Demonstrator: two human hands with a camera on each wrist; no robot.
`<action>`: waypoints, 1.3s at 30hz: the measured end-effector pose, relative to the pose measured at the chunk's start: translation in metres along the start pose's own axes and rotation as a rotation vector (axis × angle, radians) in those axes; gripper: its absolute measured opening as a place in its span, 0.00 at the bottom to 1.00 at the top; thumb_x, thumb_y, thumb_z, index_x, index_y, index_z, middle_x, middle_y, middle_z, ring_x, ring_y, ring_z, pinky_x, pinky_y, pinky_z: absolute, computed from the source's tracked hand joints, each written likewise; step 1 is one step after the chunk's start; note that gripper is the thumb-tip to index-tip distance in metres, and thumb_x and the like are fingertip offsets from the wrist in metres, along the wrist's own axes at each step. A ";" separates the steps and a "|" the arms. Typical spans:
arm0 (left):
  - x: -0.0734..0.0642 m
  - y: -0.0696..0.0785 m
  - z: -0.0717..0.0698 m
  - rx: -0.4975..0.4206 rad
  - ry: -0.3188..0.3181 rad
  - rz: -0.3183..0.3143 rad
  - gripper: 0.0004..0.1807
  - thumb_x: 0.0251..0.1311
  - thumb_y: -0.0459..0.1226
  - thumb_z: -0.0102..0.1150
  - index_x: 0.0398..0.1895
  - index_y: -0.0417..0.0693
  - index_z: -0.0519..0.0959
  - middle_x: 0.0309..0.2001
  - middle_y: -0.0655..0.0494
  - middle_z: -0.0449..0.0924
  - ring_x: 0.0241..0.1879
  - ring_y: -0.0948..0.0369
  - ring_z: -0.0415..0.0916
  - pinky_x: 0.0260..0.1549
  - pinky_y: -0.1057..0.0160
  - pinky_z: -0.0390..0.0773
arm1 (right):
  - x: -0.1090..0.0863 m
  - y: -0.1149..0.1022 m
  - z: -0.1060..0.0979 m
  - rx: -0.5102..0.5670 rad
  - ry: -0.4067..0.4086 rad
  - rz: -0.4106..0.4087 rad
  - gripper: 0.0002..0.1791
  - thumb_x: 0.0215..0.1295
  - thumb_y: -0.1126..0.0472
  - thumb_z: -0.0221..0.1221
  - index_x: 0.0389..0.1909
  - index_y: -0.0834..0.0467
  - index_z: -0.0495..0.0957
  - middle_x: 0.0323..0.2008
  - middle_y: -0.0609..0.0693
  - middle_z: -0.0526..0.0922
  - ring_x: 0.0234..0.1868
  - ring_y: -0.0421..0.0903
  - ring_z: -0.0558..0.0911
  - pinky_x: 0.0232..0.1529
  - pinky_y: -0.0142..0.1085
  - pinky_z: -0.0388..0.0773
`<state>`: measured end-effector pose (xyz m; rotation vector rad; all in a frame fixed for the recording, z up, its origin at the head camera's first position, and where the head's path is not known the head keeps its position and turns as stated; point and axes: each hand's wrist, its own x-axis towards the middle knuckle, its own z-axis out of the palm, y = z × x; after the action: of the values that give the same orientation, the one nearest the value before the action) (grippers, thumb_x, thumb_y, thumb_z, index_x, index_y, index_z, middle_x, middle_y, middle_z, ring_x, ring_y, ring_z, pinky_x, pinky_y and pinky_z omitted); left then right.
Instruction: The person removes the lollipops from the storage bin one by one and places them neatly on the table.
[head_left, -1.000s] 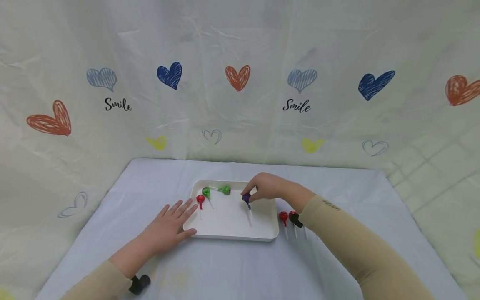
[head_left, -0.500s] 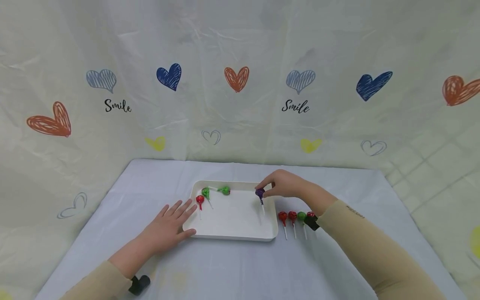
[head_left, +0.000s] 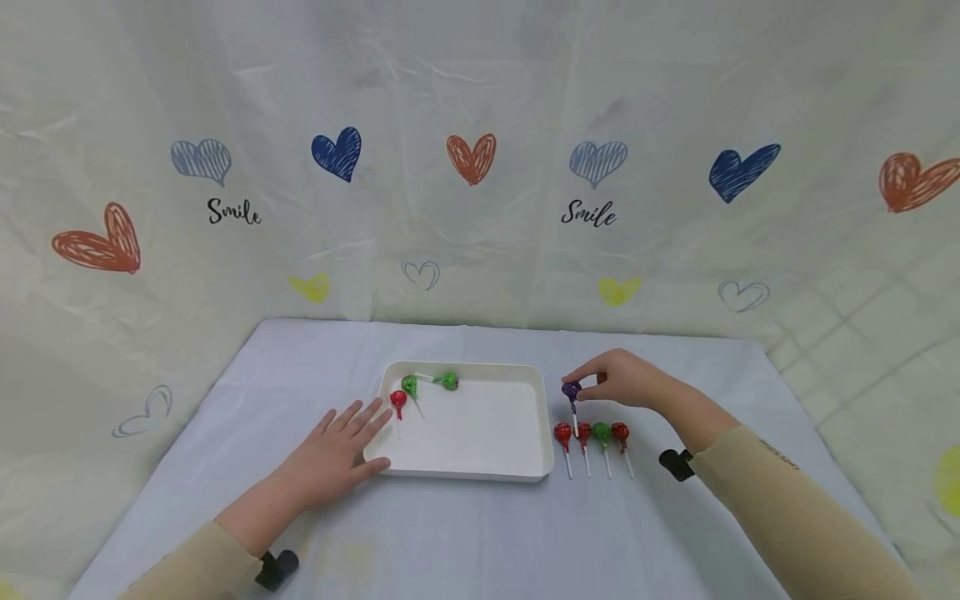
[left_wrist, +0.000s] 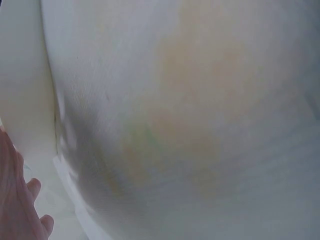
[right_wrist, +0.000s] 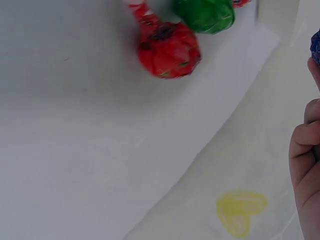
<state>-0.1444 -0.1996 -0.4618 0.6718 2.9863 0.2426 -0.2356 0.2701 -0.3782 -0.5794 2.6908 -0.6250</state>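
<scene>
My right hand point(head_left: 626, 379) pinches a purple lollipop point(head_left: 572, 390) by its wrapped head, stick pointing down, just past the right rim of the white tray point(head_left: 465, 477). In the right wrist view the head of this purple lollipop point(right_wrist: 315, 47) shows at the fingertips. Below it on the cloth, a row holds a red lollipop point(head_left: 563, 433), another red one point(head_left: 584, 432), a green lollipop point(head_left: 602, 433) and a further red one point(head_left: 620, 432). My left hand point(head_left: 333, 454) lies with fingers spread at the tray's left edge, its fingertips over the rim.
Inside the tray at the left are a red lollipop point(head_left: 398, 400) and two green lollipops, one point(head_left: 409, 384) upright in view and one point(head_left: 447, 381) lying sideways by the back rim. A white cloth point(head_left: 450, 542) covers the table. Behind it hangs a sheet point(head_left: 465, 242) printed with hearts.
My right hand has carried the purple lollipop rightward, out from over the tray to above the row. The row's heads are uncovered now. The left hand has stayed in place.
</scene>
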 end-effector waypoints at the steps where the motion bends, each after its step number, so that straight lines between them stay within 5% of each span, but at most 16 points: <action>1: 0.000 0.000 0.000 0.000 -0.002 -0.001 0.45 0.64 0.67 0.47 0.79 0.59 0.53 0.79 0.57 0.47 0.77 0.46 0.45 0.71 0.37 0.45 | -0.004 0.005 0.000 0.005 0.001 0.006 0.17 0.62 0.54 0.69 0.52 0.44 0.86 0.36 0.44 0.86 0.27 0.45 0.72 0.27 0.37 0.72; 20: -0.005 0.007 -0.009 -0.011 -0.027 0.015 0.44 0.66 0.64 0.48 0.79 0.55 0.54 0.79 0.53 0.48 0.76 0.43 0.46 0.70 0.35 0.46 | -0.066 0.068 -0.003 0.004 0.010 0.114 0.18 0.62 0.56 0.68 0.53 0.49 0.85 0.32 0.47 0.81 0.29 0.45 0.70 0.25 0.33 0.71; 27: -0.003 0.005 -0.008 0.006 -0.027 0.005 0.44 0.65 0.65 0.48 0.79 0.58 0.52 0.79 0.56 0.46 0.77 0.45 0.44 0.71 0.36 0.45 | -0.071 0.079 0.006 0.022 0.006 0.152 0.17 0.60 0.56 0.69 0.51 0.50 0.86 0.44 0.46 0.84 0.35 0.46 0.72 0.30 0.36 0.75; 39: -0.002 0.005 -0.007 0.007 -0.016 0.010 0.44 0.66 0.64 0.49 0.79 0.57 0.53 0.79 0.55 0.47 0.76 0.44 0.46 0.70 0.36 0.46 | -0.067 0.096 0.021 0.030 -0.015 0.128 0.15 0.60 0.59 0.68 0.49 0.49 0.87 0.48 0.49 0.84 0.36 0.45 0.73 0.33 0.36 0.74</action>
<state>-0.1415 -0.1966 -0.4538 0.6864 2.9705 0.2265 -0.1991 0.3723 -0.4278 -0.3980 2.6744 -0.6225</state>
